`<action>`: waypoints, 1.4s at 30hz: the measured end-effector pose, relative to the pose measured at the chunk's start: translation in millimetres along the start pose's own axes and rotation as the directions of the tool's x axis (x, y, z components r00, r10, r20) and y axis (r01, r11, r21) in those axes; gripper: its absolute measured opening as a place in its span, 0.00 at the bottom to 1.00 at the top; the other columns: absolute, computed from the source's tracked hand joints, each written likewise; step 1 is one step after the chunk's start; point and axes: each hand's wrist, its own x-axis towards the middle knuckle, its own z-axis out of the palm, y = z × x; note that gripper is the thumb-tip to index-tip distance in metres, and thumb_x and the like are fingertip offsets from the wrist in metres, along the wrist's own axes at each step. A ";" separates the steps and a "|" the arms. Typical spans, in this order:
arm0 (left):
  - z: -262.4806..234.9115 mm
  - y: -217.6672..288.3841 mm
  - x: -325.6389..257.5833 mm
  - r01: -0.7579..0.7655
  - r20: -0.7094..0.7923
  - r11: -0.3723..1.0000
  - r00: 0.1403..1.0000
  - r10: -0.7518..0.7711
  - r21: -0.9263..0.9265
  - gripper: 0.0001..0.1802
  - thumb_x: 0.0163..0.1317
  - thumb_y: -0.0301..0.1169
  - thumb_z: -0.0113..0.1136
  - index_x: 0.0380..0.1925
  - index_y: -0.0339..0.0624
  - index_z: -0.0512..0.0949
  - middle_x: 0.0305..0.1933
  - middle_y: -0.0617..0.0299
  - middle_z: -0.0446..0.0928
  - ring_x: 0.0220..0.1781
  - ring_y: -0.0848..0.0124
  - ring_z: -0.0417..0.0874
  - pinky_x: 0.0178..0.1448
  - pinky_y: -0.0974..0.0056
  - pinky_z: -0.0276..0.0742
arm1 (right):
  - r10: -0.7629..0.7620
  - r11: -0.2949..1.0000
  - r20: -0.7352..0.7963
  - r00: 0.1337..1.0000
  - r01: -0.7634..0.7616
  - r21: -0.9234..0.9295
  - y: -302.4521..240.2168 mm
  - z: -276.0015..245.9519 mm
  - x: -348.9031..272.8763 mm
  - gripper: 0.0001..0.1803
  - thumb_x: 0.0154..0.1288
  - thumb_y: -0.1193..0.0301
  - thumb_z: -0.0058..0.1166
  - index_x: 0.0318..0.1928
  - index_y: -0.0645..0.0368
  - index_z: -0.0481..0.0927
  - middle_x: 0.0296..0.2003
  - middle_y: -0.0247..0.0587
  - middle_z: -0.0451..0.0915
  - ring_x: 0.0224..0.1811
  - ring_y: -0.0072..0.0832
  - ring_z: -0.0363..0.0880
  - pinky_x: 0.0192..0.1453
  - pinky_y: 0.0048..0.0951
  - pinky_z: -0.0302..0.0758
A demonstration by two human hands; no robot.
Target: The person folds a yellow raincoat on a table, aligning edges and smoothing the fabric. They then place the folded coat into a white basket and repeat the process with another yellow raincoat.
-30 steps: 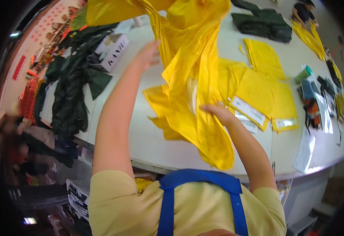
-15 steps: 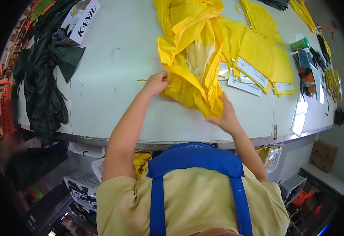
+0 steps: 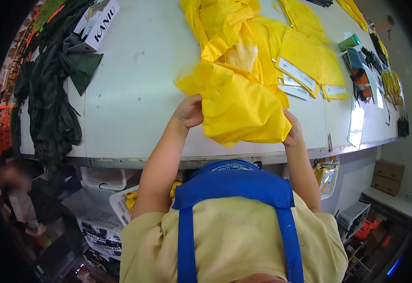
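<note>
Gripping the yellow raincoat [image 3: 239, 106] at both ends, I have my left hand [image 3: 188, 112] pinching its left edge and my right hand [image 3: 293, 129] closed on the lower right corner, fingers curled tight into the fabric on each side. A moment ago my hands were spread lower on a looser heap; now the near part has been doubled over into a compact, puffy slab that sits at the near edge of the white worktable [image 3: 135, 85], so the folding looks well along (though the far end still trails up the table in loose creases). The material is thin, glossy and slippery-looking, holding air in soft billows, with sharp ridges where it bends. Just right of it lie flat yellow packets with white labels [image 3: 309, 66], square and smooth, already done up. Farther right are a green cup [image 3: 349, 42] and a clutter of small tools I can't make out. Over on the left a dark green raincoat pile [image 3: 50, 99] hangs limp over the table's edge, beside a white cardboard box [image 3: 97, 26] at the far left.
</note>
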 end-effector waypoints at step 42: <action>90.7 -48.1 -56.7 -0.227 0.003 0.966 0.974 0.228 0.121 0.26 0.68 0.41 0.48 0.63 0.47 0.60 0.64 0.58 0.65 0.62 0.64 0.70 0.64 0.55 0.69 | -0.836 -0.190 0.343 0.427 0.361 -0.913 157.8 1.8 -18.0 0.24 0.55 0.81 0.52 0.55 0.62 0.69 0.50 0.50 0.73 0.56 0.42 0.70 0.61 0.34 0.66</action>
